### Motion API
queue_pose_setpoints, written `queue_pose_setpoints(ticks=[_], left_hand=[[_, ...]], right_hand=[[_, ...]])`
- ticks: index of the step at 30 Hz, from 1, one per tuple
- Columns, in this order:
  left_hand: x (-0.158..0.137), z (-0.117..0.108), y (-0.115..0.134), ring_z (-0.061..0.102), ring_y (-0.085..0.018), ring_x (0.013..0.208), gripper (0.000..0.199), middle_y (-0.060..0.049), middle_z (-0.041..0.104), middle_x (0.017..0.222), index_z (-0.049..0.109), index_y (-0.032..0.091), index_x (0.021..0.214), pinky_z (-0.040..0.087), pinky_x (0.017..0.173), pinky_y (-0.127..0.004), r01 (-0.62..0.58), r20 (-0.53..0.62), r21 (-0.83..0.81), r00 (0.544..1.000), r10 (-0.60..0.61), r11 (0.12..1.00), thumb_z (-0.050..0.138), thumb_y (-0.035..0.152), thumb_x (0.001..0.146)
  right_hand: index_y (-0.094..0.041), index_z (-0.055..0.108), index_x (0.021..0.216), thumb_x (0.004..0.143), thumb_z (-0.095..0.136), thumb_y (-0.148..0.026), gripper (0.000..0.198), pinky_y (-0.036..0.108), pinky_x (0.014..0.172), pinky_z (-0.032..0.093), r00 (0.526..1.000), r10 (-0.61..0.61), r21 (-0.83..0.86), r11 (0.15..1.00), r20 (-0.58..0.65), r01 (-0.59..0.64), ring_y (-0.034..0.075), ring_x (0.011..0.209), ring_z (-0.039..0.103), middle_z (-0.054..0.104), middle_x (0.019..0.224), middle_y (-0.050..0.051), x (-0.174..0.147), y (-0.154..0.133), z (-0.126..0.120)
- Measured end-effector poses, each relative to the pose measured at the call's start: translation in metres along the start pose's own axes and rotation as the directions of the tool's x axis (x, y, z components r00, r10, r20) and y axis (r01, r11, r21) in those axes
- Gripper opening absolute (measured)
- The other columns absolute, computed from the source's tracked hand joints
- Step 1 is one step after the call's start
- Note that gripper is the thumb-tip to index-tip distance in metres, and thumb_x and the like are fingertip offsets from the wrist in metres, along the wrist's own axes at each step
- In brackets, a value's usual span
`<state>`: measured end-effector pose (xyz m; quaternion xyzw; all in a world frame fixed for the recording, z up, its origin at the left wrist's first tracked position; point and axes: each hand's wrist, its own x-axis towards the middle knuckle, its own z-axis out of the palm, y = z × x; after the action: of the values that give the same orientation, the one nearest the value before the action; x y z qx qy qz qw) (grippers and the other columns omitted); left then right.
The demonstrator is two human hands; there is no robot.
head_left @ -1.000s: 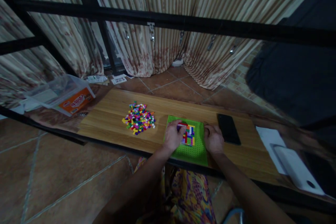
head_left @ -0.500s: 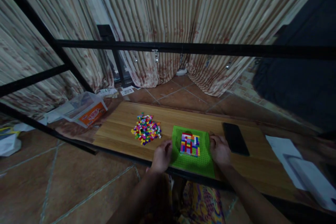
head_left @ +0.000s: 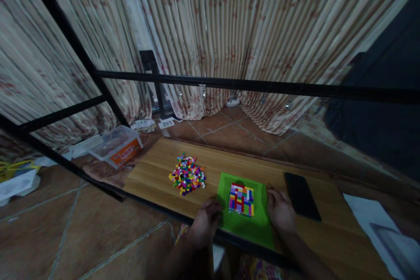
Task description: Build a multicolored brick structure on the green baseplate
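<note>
A bright green studded baseplate lies on the wooden tabletop by its near edge. Near its middle sits a square patch of small coloured building bricks, with red, purple, yellow, blue and white among them. My left hand is at the baseplate's left edge, its fingers curled against it. At the right edge is my right hand, fingers bent in and touching the rim. Both grips are dim, and the fingertips are partly hidden. A heap of loose bricks lies left of the baseplate.
A black phone-like slab lies right of my right hand, with white paper beyond it. A clear plastic box with an orange label stands past the table's left end. Black metal bars cross before the curtains.
My view has tilted upward, so the table and hands sit lower in the picture. The left hand has slid slightly nearer along the baseplate's edge. The brick patch looks the same.
</note>
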<state>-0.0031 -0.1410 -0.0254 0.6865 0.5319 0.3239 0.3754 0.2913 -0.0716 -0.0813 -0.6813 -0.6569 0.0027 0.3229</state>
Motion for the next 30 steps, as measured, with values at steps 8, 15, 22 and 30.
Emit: queue_pose_setpoints(ticks=[8, 15, 22, 30], left_hand=[[-0.003, 0.004, -0.002, 0.060, -0.019, 0.112, 0.025, -0.007, 0.066, 0.114, 0.070, 0.021, 0.093, 0.047, 0.101, -0.031, -0.015, -0.053, -0.046, 0.999, 0.012, 0.999, 0.049, 0.011, 0.082], [-0.012, -0.001, 0.003, 0.058, -0.019, 0.118, 0.033, -0.003, 0.065, 0.122, 0.071, 0.025, 0.097, 0.046, 0.104, -0.034, 0.023, -0.073, -0.016, 0.997, -0.024, 1.000, 0.050, 0.009, 0.079], [-0.022, -0.029, 0.000, 0.062, -0.020, 0.106, 0.029, -0.006, 0.070, 0.105, 0.071, 0.022, 0.094, 0.049, 0.098, -0.033, 0.053, -0.199, 0.077, 0.979, -0.037, 0.996, 0.048, 0.010, 0.081], [0.007, -0.096, -0.010, 0.062, -0.020, 0.106, 0.027, -0.008, 0.067, 0.111, 0.065, 0.019, 0.107, 0.049, 0.096, -0.034, 0.388, -0.535, 0.386, 0.833, -0.139, 0.837, 0.050, 0.013, 0.086]], right_hand=[[-0.022, 0.063, 0.090, 0.089, 0.033, -0.036, 0.033, 0.041, 0.082, 0.050, 1.000, -0.031, 0.029, 0.999, 0.004, 0.031, 0.027, 0.087, 0.062, 0.064, 0.092, 0.010, 0.001, 0.005, 0.003], [-0.025, 0.064, 0.085, 0.085, 0.037, -0.035, 0.028, 0.041, 0.075, 0.050, 0.998, -0.068, 0.051, 0.996, 0.016, 0.067, 0.027, 0.082, 0.063, 0.065, 0.088, 0.009, 0.002, 0.008, 0.003], [-0.025, 0.063, 0.085, 0.082, 0.037, -0.035, 0.027, 0.041, 0.074, 0.050, 0.995, -0.087, 0.060, 0.995, 0.054, 0.084, 0.028, 0.079, 0.064, 0.066, 0.086, 0.010, 0.005, 0.017, 0.008], [-0.025, 0.060, 0.085, 0.081, 0.037, -0.037, 0.027, 0.046, 0.082, 0.049, 0.993, -0.082, 0.050, 0.996, 0.088, 0.078, 0.032, 0.088, 0.062, 0.066, 0.088, 0.012, 0.006, 0.024, 0.007]])
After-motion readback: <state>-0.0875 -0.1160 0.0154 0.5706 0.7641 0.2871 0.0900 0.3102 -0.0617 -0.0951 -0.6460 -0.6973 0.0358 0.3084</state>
